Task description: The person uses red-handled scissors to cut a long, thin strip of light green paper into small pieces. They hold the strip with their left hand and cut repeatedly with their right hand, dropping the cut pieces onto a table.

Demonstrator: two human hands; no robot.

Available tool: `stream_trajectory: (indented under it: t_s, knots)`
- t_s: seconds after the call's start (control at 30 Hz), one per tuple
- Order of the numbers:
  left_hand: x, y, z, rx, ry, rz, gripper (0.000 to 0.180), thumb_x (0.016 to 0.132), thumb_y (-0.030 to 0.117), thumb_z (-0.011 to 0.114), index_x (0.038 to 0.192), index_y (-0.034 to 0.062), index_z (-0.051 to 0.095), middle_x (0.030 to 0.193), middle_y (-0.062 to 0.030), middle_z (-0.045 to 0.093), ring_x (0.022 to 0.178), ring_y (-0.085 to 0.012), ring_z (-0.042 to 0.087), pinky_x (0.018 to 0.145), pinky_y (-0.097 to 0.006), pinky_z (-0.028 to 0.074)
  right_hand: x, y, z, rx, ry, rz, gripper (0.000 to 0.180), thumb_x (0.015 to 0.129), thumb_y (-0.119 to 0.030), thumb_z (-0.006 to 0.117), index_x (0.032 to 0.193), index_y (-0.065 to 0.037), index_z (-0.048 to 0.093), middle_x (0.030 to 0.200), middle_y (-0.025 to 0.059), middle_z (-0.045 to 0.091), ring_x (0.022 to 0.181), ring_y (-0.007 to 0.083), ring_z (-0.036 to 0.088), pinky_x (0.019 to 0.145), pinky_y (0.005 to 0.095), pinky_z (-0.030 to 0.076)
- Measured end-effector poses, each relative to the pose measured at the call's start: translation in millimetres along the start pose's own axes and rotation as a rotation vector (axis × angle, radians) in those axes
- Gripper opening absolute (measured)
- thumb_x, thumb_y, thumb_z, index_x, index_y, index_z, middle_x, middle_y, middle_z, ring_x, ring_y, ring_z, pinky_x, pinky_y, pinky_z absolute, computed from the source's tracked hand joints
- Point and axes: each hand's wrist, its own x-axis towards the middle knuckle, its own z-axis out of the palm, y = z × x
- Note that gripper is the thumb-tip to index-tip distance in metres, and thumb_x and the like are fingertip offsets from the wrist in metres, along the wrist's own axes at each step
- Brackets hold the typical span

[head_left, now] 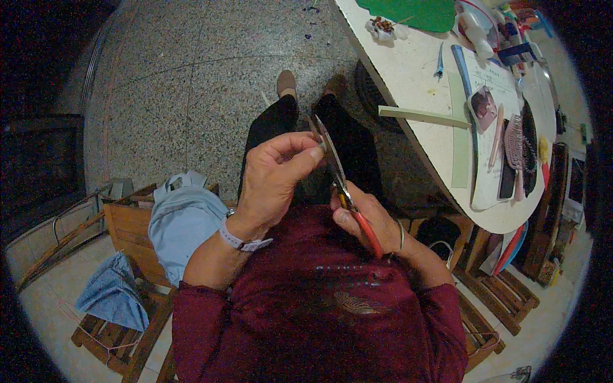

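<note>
My right hand (364, 217) is closed round a pair of scissors (338, 169) with red handles, held over my lap. The blades point away from me, and their tips look slightly apart. My left hand (274, 172) pinches with thumb and forefinger right beside the blades. Something small and dark may be between those fingertips, but it is too small to make out. A pale wristband (236, 239) is on my left wrist and a thin bangle (401, 235) on my right.
At my right, a white table (415, 86) bears a pale green strip (424, 115) jutting over its edge, a pink hairbrush (514, 143), a green sheet (412, 14) and blue-handled pliers-like tool (439, 62). A light-blue backpack (191, 220) rests on a wooden chair at my left.
</note>
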Motion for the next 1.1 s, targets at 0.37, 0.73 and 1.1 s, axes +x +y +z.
stream_trajectory:
  t_s: [0.37, 0.73, 1.1]
  knots:
    - [0.9, -2.1, -1.6, -0.073, -0.017, -0.035, 0.012, 0.086, 0.004, 0.06, 0.096, -0.0028, 0.061, 0.102, -0.0116, 0.062, 0.09, -0.0193, 0.062, 0.083, -0.032, 0.05, 0.8, -0.3, 0.9, 0.064, -0.011, 0.0, 0.025, 0.089, -0.024, 0.059, 0.094, -0.003, 0.045, 0.073, 0.0092, 0.057, 0.064, 0.0187, 0.057, 0.06, 0.0355, 0.047]
    - [2.0, 1.2, -0.1, -0.061, -0.001, -0.027, 0.01, 0.083, 0.006, 0.065, 0.092, 0.0001, 0.064, 0.088, -0.0038, 0.064, 0.08, -0.009, 0.058, 0.075, -0.023, 0.047, 0.6, -1.6, 1.6, 0.1, -0.003, 0.01, 0.022, 0.089, -0.022, 0.059, 0.093, -0.004, 0.048, 0.069, 0.0084, 0.055, 0.061, 0.0167, 0.054, 0.058, 0.0346, 0.047]
    - [3.6, 8.9, -8.2, 0.033, -0.034, -0.046, 0.009, 0.082, 0.007, 0.067, 0.088, 0.0004, 0.066, 0.093, -0.0039, 0.065, 0.084, -0.0092, 0.059, 0.078, -0.023, 0.047, -0.5, -0.1, 2.2, 0.103, -0.032, 0.027, 0.022, 0.089, -0.023, 0.058, 0.093, -0.004, 0.048, 0.068, 0.01, 0.053, 0.061, 0.0179, 0.053, 0.058, 0.0356, 0.046]
